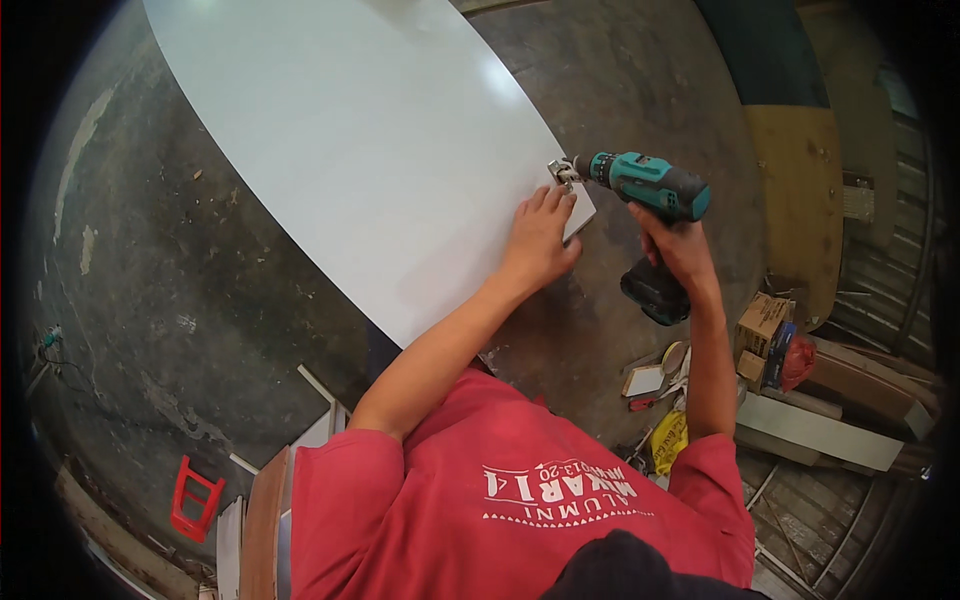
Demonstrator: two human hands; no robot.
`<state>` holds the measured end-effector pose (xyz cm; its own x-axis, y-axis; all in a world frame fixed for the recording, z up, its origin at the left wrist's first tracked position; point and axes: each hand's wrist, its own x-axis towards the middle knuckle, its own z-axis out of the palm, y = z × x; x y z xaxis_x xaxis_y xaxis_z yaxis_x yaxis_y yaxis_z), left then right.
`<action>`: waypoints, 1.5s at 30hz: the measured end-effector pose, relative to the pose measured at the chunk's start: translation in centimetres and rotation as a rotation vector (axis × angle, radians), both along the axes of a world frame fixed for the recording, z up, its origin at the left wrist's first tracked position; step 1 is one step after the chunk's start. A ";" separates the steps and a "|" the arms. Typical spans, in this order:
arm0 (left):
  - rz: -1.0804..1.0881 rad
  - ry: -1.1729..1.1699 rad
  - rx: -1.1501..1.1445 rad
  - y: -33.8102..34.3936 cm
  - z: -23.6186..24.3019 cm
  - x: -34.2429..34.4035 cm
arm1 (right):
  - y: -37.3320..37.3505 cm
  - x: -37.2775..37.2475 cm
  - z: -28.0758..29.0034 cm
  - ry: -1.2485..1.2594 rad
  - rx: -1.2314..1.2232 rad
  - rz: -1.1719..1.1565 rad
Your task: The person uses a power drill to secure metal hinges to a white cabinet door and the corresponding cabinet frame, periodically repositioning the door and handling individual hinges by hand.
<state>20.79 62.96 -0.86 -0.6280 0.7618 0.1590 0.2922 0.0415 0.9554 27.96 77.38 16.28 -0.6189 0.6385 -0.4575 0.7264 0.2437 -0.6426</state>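
A large white board [390, 150] stretches away in front of me. At its right edge, near the close corner, sits a small metal piece that looks like a cabinet hinge [560, 172]. My left hand [543, 237] lies on the board with its fingers stretched out, the fingertips beside the hinge and the thumb by the board's edge. Closed around the handle of a teal and black cordless drill [645, 182] is my right hand [678, 248]. The drill points left, its front end at the hinge; the bit's exact contact is too small to tell.
Small boxes [765, 322], a red bag [797, 362] and a yellow bag [669, 440] lie at the right among planks [820, 430]. On the concrete floor [250, 340] at the lower left is a red frame-like object [196, 500]. Panels lean close by my left side.
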 end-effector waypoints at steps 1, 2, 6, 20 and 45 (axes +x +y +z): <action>-0.057 0.085 -0.128 -0.1 -0.2 0.6 | 0.6 -0.7 -0.1 -0.045 -0.001 -0.001; -0.158 0.156 -0.292 -0.1 -0.4 1.1 | 1.2 -1.3 -0.1 -0.051 0.001 0.006; -0.228 0.326 -0.372 -0.3 -1.7 1.9 | 2.7 -3.0 -0.1 -0.102 -0.055 0.052; -0.205 0.332 -0.340 -0.2 -2.1 2.3 | 3.2 -6.0 0.7 -0.334 0.024 0.224; 0.197 0.290 -0.031 4.6 -2.9 -6.2 | 3.2 -7.0 1.8 -0.402 0.044 0.299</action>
<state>14.55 67.54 -3.74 -0.6956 0.6376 0.3309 0.5350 0.1524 0.8310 20.99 80.57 18.12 -0.5580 0.4839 -0.6742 0.8087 0.4995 -0.3108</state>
